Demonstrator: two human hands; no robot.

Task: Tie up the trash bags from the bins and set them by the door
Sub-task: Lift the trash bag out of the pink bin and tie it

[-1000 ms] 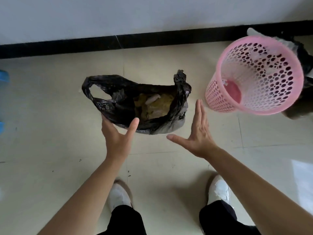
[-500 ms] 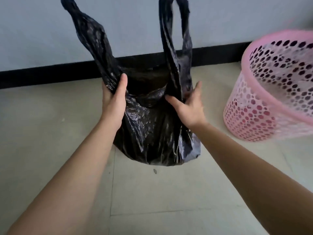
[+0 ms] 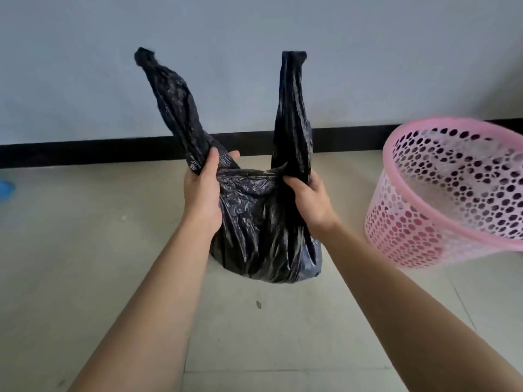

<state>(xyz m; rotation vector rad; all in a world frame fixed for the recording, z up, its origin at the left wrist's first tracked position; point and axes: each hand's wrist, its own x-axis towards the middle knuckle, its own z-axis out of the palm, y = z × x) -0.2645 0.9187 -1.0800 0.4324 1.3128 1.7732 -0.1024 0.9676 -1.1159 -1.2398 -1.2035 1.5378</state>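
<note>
Crinkled black plastic trash bag (image 3: 263, 227) is on the pale tiled floor (image 3: 85, 250) just left of the pink perforated plastic bin (image 3: 410, 230), apart from it w/ bare floor btwn. The bag's base looks down on the tiles; can't tell if its wt rests there. Both bare forearms reach fwd to it.

Left hand (image 3: 202, 190) clenches the root of the far handle (image 3: 175, 108), thumb across the front, fingers wrapped behind. That twisted strip sticks up and leans away from the bin. Right hand (image 3: 310, 202) grips the root of the bin-side handle (image 3: 293, 108), fingers curled round the plastic; this one stands approx upright. The bag mouth is drawn taut btwn the two fists, handles not yet knotted.

The bin's rim is blurred, its mouth tipped toward the camera. Behind bag and bin runs a black baseboard (image 3: 85, 151) under a plain grey wall (image 3: 254, 24). A small dark speck (image 3: 258, 304) lies on the floor, camera side of the bag. Sth blue (image 3: 5, 188) shows at the frame edge, well away from the bin, beyond the bag.
</note>
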